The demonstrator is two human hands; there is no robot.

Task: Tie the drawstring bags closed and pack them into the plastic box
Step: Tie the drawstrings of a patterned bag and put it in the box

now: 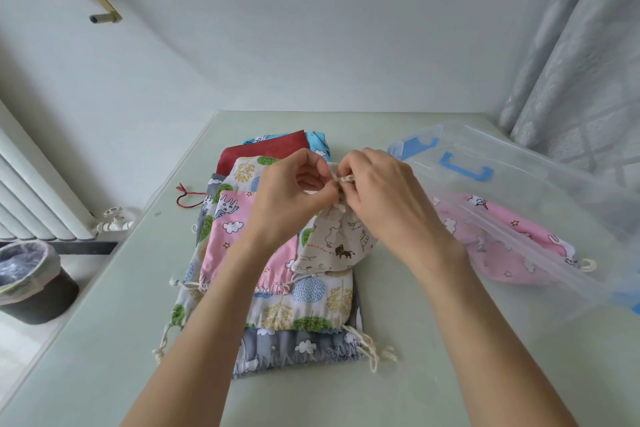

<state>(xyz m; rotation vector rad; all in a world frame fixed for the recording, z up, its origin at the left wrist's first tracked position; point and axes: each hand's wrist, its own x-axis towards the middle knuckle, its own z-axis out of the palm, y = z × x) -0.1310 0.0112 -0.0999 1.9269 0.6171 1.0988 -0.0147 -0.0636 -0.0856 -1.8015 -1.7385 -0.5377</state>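
While a person leans over a pale green table [104, 340], both bare hands meet above a pile of flat fabric bags [277, 305] at the table's middle. The left hand [291, 198] and the right hand [381, 194] each pinch a strand of the cream drawstring [346, 179] at the gathered neck of a small beige bag [337, 246] printed with little cats. Fingers of both hands are curled tightly on the cord, close together and nearly touching, so the bag hangs from its neck with its lower edge resting on the pile. It seems the knot is being formed, though the fingers hide it and I cannot tell whether it is finished. Beneath it lie more bags: a pink one with clouds, a cream one with trees, a grey one and a dark red one. Their cords trail loose at the near edge, which suggests they are still untied. To the right stands a clear plastic box [554, 191] with blue latches, its wall see-through. A pink bag [512, 246] can be seen through that wall and appears to be already inside. The beige bag looks light, soft and limp, likely to sag and fold if lifted by its body. The cinched neck just under the cord seems the surest place to hold it, since the thin cord could slip through the fingers.
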